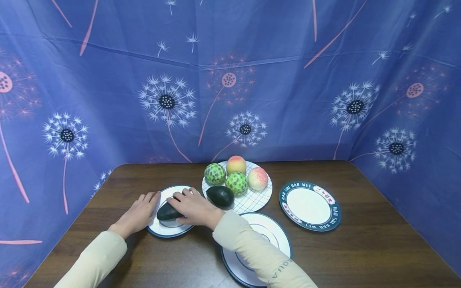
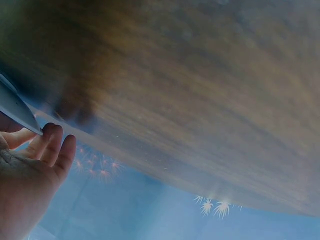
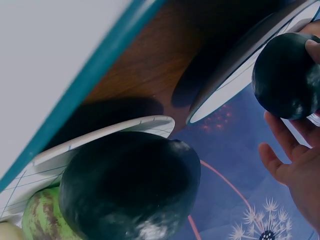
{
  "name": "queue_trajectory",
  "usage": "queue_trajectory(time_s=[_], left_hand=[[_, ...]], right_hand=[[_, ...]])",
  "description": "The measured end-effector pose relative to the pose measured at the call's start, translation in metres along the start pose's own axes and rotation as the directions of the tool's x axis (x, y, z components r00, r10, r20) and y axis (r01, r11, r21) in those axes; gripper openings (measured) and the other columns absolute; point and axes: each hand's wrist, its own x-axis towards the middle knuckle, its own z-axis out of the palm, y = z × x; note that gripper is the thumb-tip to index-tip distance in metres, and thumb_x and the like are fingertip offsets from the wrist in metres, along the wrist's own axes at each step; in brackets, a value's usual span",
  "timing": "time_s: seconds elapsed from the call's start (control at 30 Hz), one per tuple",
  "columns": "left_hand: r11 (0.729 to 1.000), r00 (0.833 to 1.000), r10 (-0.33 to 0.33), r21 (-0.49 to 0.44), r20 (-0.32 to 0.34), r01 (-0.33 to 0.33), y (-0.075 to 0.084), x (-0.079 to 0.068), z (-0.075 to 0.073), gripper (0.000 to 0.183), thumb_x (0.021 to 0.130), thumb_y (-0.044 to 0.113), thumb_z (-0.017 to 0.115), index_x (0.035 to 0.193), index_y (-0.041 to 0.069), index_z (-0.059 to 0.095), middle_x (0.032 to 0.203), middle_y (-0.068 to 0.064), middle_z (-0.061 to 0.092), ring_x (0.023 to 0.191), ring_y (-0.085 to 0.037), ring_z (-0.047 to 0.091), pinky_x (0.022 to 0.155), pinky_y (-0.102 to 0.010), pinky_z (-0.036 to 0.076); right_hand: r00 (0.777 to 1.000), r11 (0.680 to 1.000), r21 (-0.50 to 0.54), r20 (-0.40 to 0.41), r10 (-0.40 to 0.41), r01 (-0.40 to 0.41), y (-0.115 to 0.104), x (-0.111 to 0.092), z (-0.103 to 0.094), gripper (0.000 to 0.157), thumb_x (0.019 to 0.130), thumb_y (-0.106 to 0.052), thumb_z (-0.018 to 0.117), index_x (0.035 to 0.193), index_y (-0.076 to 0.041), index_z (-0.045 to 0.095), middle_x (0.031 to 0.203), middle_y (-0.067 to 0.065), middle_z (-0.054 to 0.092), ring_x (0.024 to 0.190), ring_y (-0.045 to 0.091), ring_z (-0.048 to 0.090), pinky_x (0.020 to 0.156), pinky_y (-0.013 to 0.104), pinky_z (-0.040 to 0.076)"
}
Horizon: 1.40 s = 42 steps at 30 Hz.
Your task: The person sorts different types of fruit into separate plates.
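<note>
A dark avocado (image 1: pixel 166 213) is gripped by the right hand (image 1: pixel 196 207), fingers (image 3: pixel 281 134) curled round it, over the leftmost plate (image 1: pixel 168 233). The plate's rim is touched by the left hand (image 1: pixel 138 210); whether it is pinched cannot be told. The glossy skin is probably firm, light, slightly slippery, best grasped round the middle.

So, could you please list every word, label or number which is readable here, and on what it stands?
"HAO SHI HAO WEI": twice around the rim of the teal-edged plate.
Red characters on two white patches of that rim: too small to read surely.
Dark letters on the right sleeve: too blurred to read surely.
No numbers are readable.
</note>
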Motion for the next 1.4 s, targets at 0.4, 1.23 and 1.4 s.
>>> queue_trajectory(time_s=[0.4, 1.23, 1.4], left_hand=[[1.000, 1.000, 0.006, 0.001, -0.001, -0.006, -0.0008, -0.0010, 0.0015, 0.060, 0.080, 0.005, 0.061, 0.133, -0.007, 0.037, 0.125, -0.025, 0.045, 0.110, -0.040, 0.046, 0.089, -0.054, 0.041], [0.999, 0.999, 0.032, 0.014, -0.023, -0.032, -0.0008, -0.0022, 0.0007, 0.055, 0.084, 0.008, 0.057, 0.133, -0.007, 0.037, 0.124, -0.026, 0.046, 0.109, -0.039, 0.046, 0.089, -0.053, 0.042], [1.000, 0.999, 0.026, 0.009, -0.022, -0.026, -0.0004, -0.0024, -0.0002, 0.054, 0.085, 0.009, 0.056, 0.133, -0.007, 0.038, 0.125, -0.026, 0.046, 0.109, -0.039, 0.046, 0.089, -0.053, 0.041]], right_hand=[[1.000, 0.999, -0.039, 0.026, 0.015, -0.014, -0.0060, 0.0061, 0.0040, 0.061, 0.085, -0.052, 0.053, 0.136, -0.023, 0.038, 0.130, -0.003, 0.048, 0.114, 0.016, 0.049, 0.095, 0.035, 0.042], [0.999, 0.998, -0.040, 0.027, 0.040, -0.039, -0.0026, -0.0006, 0.0048, 0.069, 0.081, -0.057, 0.056, 0.136, -0.022, 0.037, 0.131, -0.005, 0.047, 0.114, 0.015, 0.050, 0.097, 0.038, 0.039], [0.998, 0.999, -0.016, 0.046, 0.046, -0.045, -0.0019, -0.0005, 0.0044, 0.070, 0.080, -0.058, 0.056, 0.137, -0.022, 0.036, 0.133, -0.005, 0.045, 0.116, 0.015, 0.048, 0.098, 0.038, 0.038]])
